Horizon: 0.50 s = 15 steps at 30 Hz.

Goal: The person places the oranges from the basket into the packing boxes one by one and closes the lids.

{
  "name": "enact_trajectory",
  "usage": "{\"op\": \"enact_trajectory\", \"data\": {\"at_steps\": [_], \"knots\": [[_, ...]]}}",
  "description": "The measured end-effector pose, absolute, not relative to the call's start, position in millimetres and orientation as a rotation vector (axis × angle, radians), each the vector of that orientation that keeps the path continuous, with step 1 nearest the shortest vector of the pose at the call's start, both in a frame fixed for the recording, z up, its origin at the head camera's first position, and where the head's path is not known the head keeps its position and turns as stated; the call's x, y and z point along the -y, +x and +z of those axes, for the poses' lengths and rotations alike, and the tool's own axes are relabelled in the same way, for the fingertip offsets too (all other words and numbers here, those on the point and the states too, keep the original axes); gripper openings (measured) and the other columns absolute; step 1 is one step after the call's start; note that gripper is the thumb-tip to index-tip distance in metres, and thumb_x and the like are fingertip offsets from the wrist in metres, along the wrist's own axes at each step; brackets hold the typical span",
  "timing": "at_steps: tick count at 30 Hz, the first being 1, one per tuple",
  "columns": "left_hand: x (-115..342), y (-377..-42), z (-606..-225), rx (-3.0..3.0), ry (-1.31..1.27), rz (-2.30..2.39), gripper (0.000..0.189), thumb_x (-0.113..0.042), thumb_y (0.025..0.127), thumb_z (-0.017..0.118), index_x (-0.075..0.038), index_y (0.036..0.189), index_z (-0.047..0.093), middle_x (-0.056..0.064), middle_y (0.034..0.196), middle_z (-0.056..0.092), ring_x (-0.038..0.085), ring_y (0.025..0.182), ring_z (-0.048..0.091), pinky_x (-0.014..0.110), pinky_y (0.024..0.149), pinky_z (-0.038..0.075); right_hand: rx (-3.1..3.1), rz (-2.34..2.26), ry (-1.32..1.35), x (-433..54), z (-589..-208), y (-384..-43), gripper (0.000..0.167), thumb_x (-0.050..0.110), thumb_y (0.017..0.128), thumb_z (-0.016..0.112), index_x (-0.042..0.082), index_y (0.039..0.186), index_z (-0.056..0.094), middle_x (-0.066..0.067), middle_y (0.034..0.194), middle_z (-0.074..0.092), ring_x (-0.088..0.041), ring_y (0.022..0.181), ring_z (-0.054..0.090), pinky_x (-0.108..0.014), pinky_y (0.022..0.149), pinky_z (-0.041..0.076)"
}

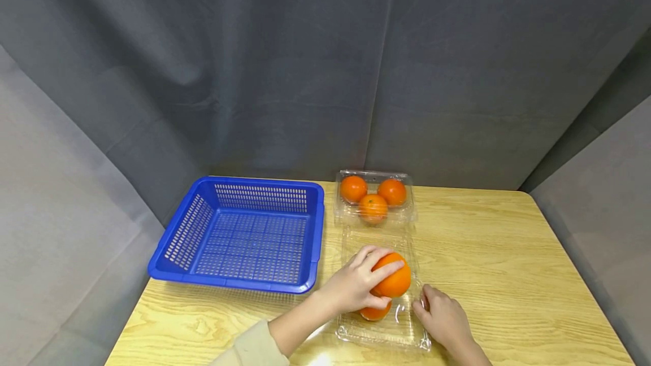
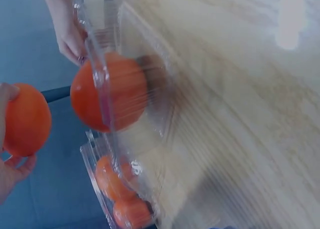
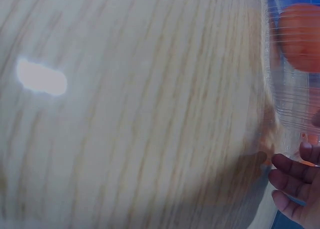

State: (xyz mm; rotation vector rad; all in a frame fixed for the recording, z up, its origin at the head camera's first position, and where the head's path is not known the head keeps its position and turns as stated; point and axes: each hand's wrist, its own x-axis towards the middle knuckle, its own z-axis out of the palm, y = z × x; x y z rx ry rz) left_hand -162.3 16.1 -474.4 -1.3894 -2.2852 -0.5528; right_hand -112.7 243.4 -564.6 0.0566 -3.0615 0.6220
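My left hand [image 1: 351,286] grips an orange [image 1: 398,277] from its left side, fingers over the top and thumb below, above a clear plastic clamshell box [image 1: 409,329]. A second orange [image 1: 375,314] lies in that box, partly hidden under the hand; the left wrist view shows this lower orange [image 2: 107,91] through the clear wall, apart from the held orange [image 2: 27,120]. At the box's right edge, my right hand [image 1: 446,319] pinches the rim between thumb and fingers. The right wrist view catches the right hand [image 3: 296,181] beside the ribbed plastic wall.
Behind the open box stands another clear plastic box [image 1: 373,175] with three oranges inside. A blue slotted basket [image 1: 231,283] sits to the left on the wooden table [image 1: 508,275]. Grey cloth [image 1: 305,72] hangs behind the table and along both sides.
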Motion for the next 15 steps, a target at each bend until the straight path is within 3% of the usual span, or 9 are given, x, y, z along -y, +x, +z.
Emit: {"op": "enact_trajectory", "data": {"at_steps": [15], "knots": [[-29.7, -147.2, -489.6, 2.281, -1.574, -0.515, 0.064, -0.037, 0.069, 0.072, -0.016, 0.126, 0.051, 0.008, 0.128, 0.044, 0.022, 0.116, 0.041, 0.025, 0.098, 0.037, 3.07, 0.628, 0.053, -245.9, -567.3, -114.2, 0.016, 0.018, 0.077, 0.058, 0.015, 0.07, 0.044, 0.003, 0.059, 0.037, -0.013, 0.053, 0.035, -0.029, 0.048, 0.029]]}}
